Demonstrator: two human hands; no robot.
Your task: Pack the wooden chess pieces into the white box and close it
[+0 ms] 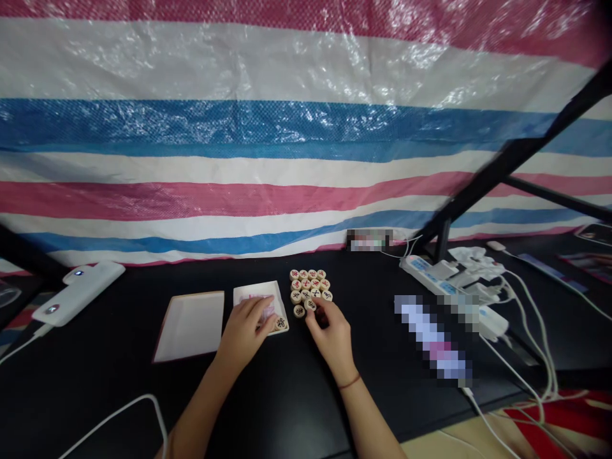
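My right hand (331, 331) has its thumb and fingers closed around a Chinese chess piece (310, 305) with a dark character, at the near side of a block of pieces. The block of round, pale chess pieces (306, 286) lies in rows on the black table. Red characters mark the far rows, and dark characters the near ones. My left hand (246, 331) rests over an open white box (255, 287), thumb and fingers apart. Inside the box, a chess piece (280, 323) with a dark character shows beside the thumb, and the hand hides part of the contents.
Left of the box lies its shallow lid (190, 326), inside up. A white power strip (449, 293) with plugs and cables and a blurred phone (433, 338) are at right. A white device (79, 293) stands far left. Striped sheeting (239, 197) hangs behind the table (277, 395).
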